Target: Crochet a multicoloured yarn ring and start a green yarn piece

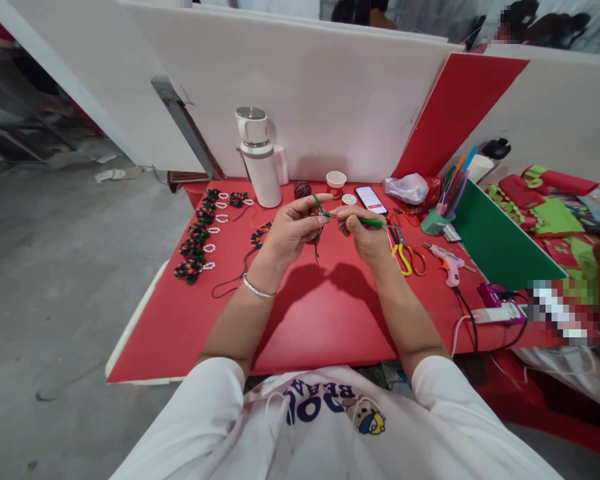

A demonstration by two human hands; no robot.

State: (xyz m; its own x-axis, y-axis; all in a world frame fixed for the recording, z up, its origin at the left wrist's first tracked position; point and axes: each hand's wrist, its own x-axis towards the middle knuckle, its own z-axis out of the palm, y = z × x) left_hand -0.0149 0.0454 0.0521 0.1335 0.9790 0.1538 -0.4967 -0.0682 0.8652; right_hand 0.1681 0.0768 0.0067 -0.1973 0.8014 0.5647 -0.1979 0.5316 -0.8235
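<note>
My right hand point(361, 228) is closed round a crochet hook with a green handle point(371, 223). Its tip points left, toward my other hand. My left hand point(297, 227) pinches a dark green strand of yarn point(322, 200), which loops over a raised finger, and a short tail hangs below the fingers. The two hands nearly meet above the red table. Left of my left wrist, partly hidden by it, lies a multicoloured crocheted strip point(260, 235) with a loose dark cord. Behind my hands sits a ball of dark mixed yarn point(303, 189).
Crocheted pieces with white bead loops point(199, 230) line the table's left side. A white thermos point(261, 167), a paper cup point(336, 181) and a phone point(371, 199) stand or lie at the back. Scissors point(403, 257), a pink glue gun point(451, 264) and a green divider point(505, 230) are on the right.
</note>
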